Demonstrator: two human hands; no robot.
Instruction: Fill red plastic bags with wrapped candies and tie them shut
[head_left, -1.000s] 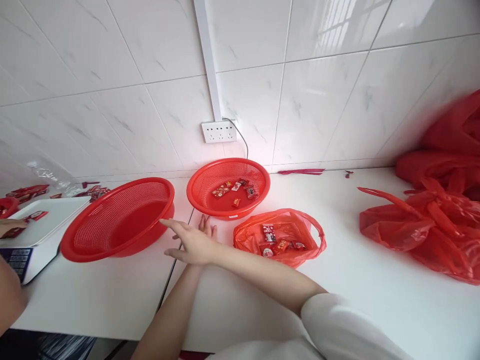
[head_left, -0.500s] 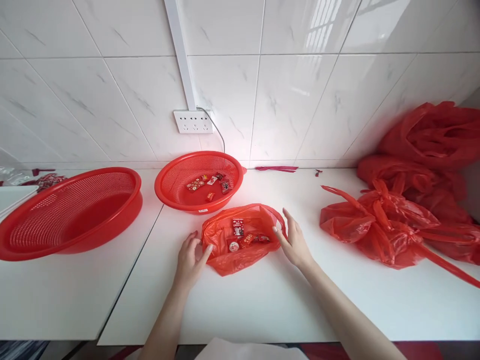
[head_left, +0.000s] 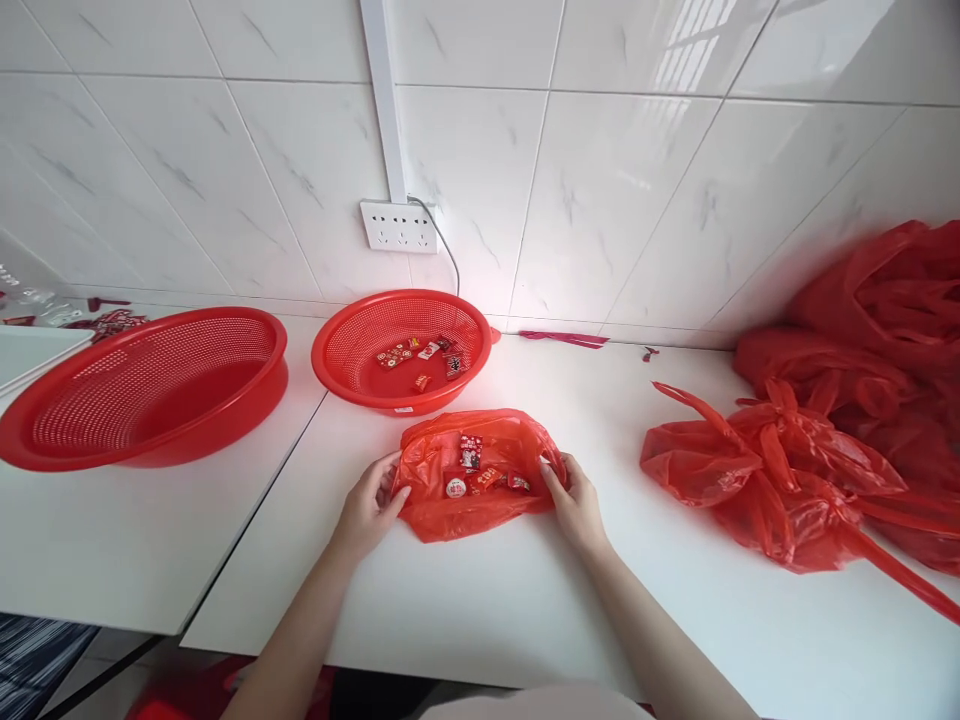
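A red plastic bag (head_left: 457, 523) lies on the white table with its mouth spread wide. Inside it are several small wrapped packets (head_left: 487, 480), mostly red. My left hand (head_left: 367, 505) grips the bag's left edge between thumb and fingers. At the opposite side my right hand (head_left: 576, 503) pinches the right edge, thumb inside the rim and fingers outside. Just behind the bag stands a red perforated basket (head_left: 360, 385) with several small packets (head_left: 394, 356) on its bottom.
To the left sits a larger red basket (head_left: 225, 430). Tied red bags (head_left: 787, 480) are heaped at the right, with more red bags (head_left: 862, 300) behind. A dark pink strip (head_left: 564, 339) lies by the tiled wall, below a socket panel (head_left: 399, 227). A seam splits the table.
My right hand has closed onto the bag's right edge, and my left hand has taken firmer hold of the left. The view has tilted and shifted slightly.
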